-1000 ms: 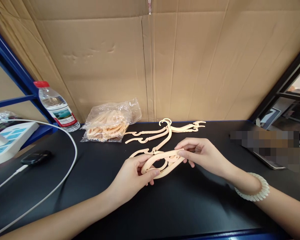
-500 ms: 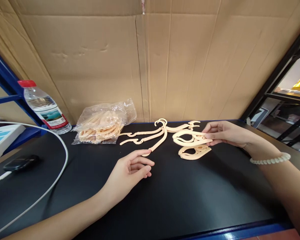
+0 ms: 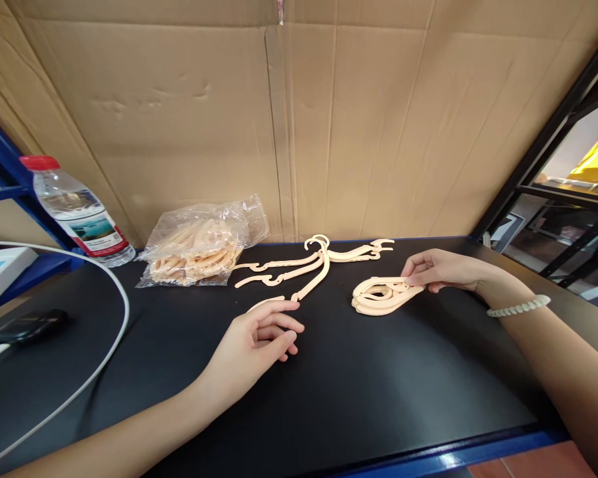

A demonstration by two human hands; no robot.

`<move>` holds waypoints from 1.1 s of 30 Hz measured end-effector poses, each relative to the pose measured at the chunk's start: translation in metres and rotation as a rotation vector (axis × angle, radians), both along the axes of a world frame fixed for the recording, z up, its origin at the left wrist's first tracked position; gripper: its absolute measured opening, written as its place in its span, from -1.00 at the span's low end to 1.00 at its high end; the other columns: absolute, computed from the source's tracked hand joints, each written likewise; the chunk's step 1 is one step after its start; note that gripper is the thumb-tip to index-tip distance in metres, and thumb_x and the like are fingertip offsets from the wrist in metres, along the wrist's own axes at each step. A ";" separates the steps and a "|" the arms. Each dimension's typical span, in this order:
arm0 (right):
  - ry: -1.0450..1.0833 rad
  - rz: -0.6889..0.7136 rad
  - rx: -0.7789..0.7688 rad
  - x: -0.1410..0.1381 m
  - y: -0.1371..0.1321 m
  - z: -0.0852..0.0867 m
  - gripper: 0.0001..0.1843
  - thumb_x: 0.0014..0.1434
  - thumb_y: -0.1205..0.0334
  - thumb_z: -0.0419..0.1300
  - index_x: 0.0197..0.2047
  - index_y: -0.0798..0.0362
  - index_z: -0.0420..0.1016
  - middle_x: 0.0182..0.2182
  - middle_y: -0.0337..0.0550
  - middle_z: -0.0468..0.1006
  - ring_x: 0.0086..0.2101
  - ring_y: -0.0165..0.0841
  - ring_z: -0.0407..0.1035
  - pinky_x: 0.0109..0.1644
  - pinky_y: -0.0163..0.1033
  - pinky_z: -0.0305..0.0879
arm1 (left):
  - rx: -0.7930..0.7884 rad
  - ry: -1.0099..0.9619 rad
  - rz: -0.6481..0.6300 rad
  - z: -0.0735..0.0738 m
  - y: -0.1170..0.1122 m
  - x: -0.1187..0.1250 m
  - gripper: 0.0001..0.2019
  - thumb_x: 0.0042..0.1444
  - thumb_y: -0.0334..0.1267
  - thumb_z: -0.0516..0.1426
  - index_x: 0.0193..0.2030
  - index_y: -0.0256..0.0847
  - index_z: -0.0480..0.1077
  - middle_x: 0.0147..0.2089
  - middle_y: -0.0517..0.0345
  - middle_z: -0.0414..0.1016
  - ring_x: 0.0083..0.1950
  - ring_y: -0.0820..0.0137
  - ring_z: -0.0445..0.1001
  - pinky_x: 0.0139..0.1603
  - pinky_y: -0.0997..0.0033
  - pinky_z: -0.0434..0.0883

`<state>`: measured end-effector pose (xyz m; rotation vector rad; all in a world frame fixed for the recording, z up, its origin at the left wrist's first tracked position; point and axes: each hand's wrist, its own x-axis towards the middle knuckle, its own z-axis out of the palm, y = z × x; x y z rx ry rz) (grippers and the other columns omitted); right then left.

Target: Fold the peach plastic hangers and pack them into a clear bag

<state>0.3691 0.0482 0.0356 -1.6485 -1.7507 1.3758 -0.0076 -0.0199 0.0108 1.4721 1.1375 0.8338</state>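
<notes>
Right hand (image 3: 417, 277) pinches top folded hanger (image 3: 395, 300) of a little pile (image 3: 375, 310) on the tabletop (image 3: 389, 385) | left hand (image 3: 253, 345) loose, holding nothing | looks done: folded pile | maybe to do: spread-out hangers (image 3: 313, 281) behind, more in clear bag (image 3: 194, 255)

The hangers (image 3: 379, 308) are cream, tabletop (image 3: 359, 378) black, bottle cap (image 3: 40, 162) red.

We've got a black tabletop (image 3: 369, 398), blue front edge (image 3: 448, 459). On it, left to right: small black device (image 3: 30, 326) on a white cable (image 3: 126, 309), red-capped water bottle (image 3: 82, 216), clear bag (image 3: 199, 242) of beige hangers, unfolded hangers (image 3: 313, 281) overlapping toward the back, folded hangers (image 3: 379, 307) stacked at right.
</notes>
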 end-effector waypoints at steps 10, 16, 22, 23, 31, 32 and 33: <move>-0.169 0.019 0.013 -0.006 -0.003 0.005 -0.67 -0.11 0.00 0.37 -0.36 0.07 0.54 -0.42 -0.17 0.50 -0.45 -0.44 0.33 -0.47 -0.37 0.28 | 0.011 0.018 0.003 0.001 0.001 0.000 -0.61 0.00 -0.21 0.22 0.00 -0.21 0.39 -0.21 0.10 0.55 -0.38 0.41 0.52 -0.38 0.41 0.46; -0.354 0.289 0.294 -0.001 -0.009 0.009 -0.36 -0.09 0.00 0.36 0.09 -0.05 0.43 0.01 -0.10 0.48 -0.08 -0.21 0.37 -0.06 -0.19 0.36 | 0.006 0.024 0.011 0.003 0.000 0.001 -0.63 -0.01 -0.21 0.21 -0.03 -0.23 0.41 -0.22 0.10 0.55 -0.39 0.40 0.52 -0.39 0.40 0.46; -0.395 0.411 0.340 -0.022 -0.016 0.010 -0.33 -0.06 0.10 0.32 0.15 0.00 0.38 0.06 -0.10 0.46 0.00 -0.16 0.36 0.05 -0.15 0.30 | 0.008 0.025 0.013 0.004 0.000 0.003 -0.64 -0.01 -0.21 0.20 -0.05 -0.23 0.41 -0.23 0.10 0.55 -0.39 0.39 0.53 -0.39 0.40 0.46; -0.393 0.407 0.342 -0.025 -0.017 0.011 -0.37 -0.06 0.12 0.31 0.12 0.00 0.42 0.02 -0.10 0.49 -0.03 -0.17 0.38 0.02 -0.15 0.32 | 0.009 0.026 0.013 0.004 0.000 0.003 -0.64 -0.01 -0.21 0.20 -0.04 -0.23 0.41 -0.23 0.10 0.55 -0.39 0.39 0.53 -0.39 0.39 0.47; -0.377 0.364 0.364 -0.034 -0.021 0.013 -0.52 -0.07 0.20 0.28 -0.01 -0.02 0.52 -0.16 -0.16 0.59 -0.19 -0.21 0.44 -0.16 -0.20 0.34 | 0.019 0.027 0.006 0.004 0.000 0.002 -0.64 0.00 -0.19 0.20 -0.04 -0.22 0.41 -0.23 0.08 0.54 -0.39 0.38 0.52 -0.40 0.38 0.46; -0.374 0.364 0.363 -0.035 -0.022 0.012 -0.53 -0.07 0.21 0.28 -0.02 -0.01 0.53 -0.17 -0.16 0.59 -0.21 -0.22 0.44 -0.17 -0.20 0.34 | 0.023 0.030 0.007 0.004 0.000 0.002 -0.64 0.00 -0.19 0.20 -0.04 -0.22 0.41 -0.23 0.08 0.54 -0.39 0.38 0.52 -0.40 0.38 0.46; -0.370 0.366 0.362 -0.037 -0.023 0.012 -0.53 -0.07 0.20 0.28 -0.02 -0.01 0.53 -0.19 -0.16 0.59 -0.22 -0.23 0.44 -0.18 -0.20 0.34 | 0.032 0.035 0.008 0.005 0.001 0.001 -0.64 0.00 -0.19 0.20 -0.04 -0.22 0.41 -0.23 0.08 0.54 -0.39 0.38 0.52 -0.40 0.39 0.46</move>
